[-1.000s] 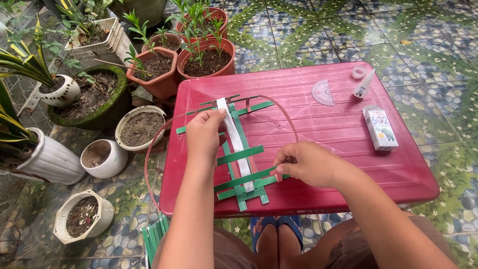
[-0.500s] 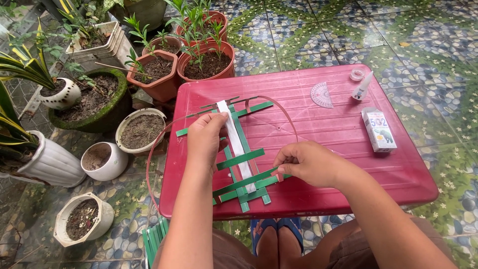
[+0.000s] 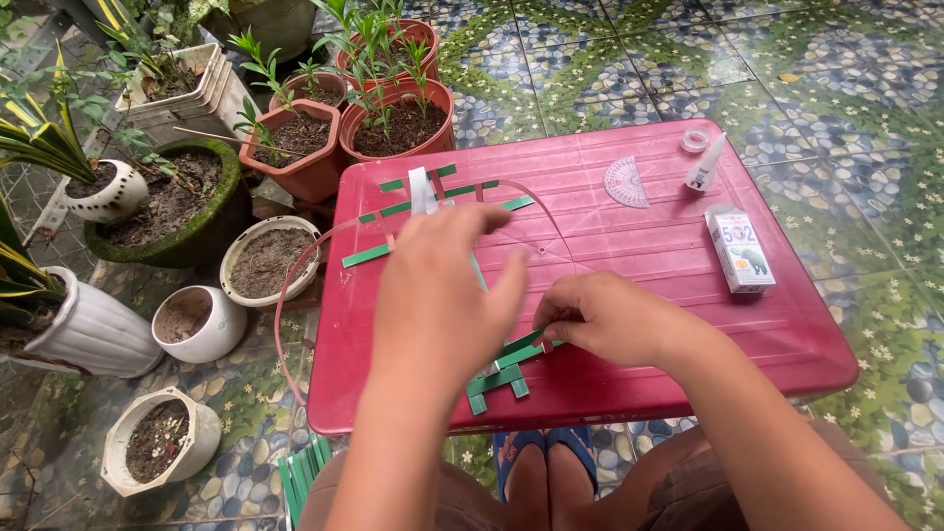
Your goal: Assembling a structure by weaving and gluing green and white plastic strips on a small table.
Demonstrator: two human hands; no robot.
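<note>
Nearest me, my blue sandals showed under the table's front edge, and a bundle of green strips lay on the tiled floor beside my knee. On the red plastic table sat the woven piece of green and white strips, its near end close to the front edge and its far end reaching toward the pots.

My right hand rested on the near part of the weave, its fingers pinched shut on a green strip at the right side of the lattice. My left hand hovered flat over the middle of the weave, fingers spread and loose, gripping nothing that I could see; it hid much of the strips beneath it. A thin pinkish band looped off the table's left edge.

Farther right lay a small white box, then a clear protractor, a small glue tube and a roll of tape near the far edge. Beyond the table stood terracotta pots with young green plants, and to the left white pots filled with soil.
</note>
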